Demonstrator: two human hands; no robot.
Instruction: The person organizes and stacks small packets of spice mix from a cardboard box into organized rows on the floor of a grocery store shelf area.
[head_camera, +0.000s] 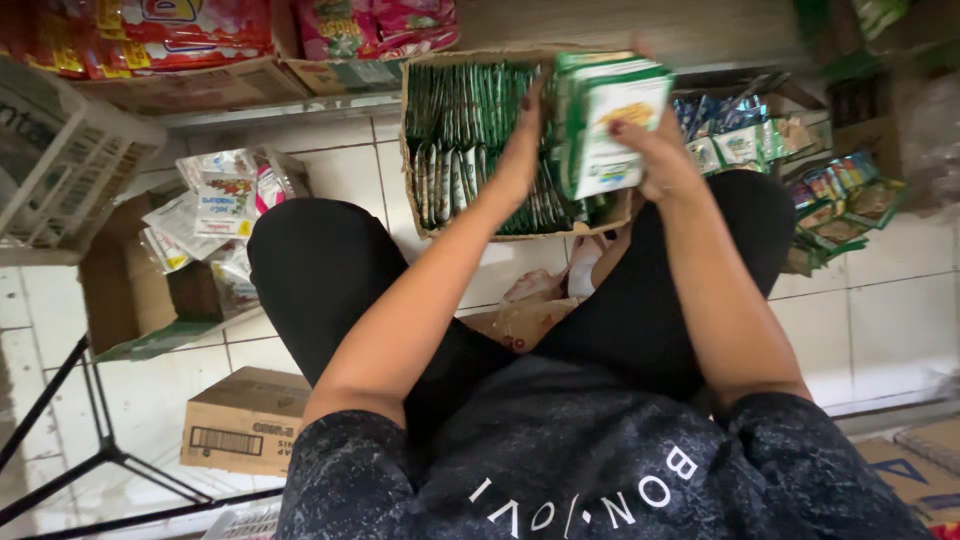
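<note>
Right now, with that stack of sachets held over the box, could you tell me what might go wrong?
1. The stack of sachets is gripped only between the left hand and right hand, so loose ones could slip out.
2. The cardboard box already looks packed; forcing more in might crumple the sachets.
3. It rests near the knees and could perhaps tip.

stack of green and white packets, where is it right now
In the head view, the stack of green and white packets is top centre-right, held between both hands, left hand and right hand, over the cardboard box of green sachets.
</note>
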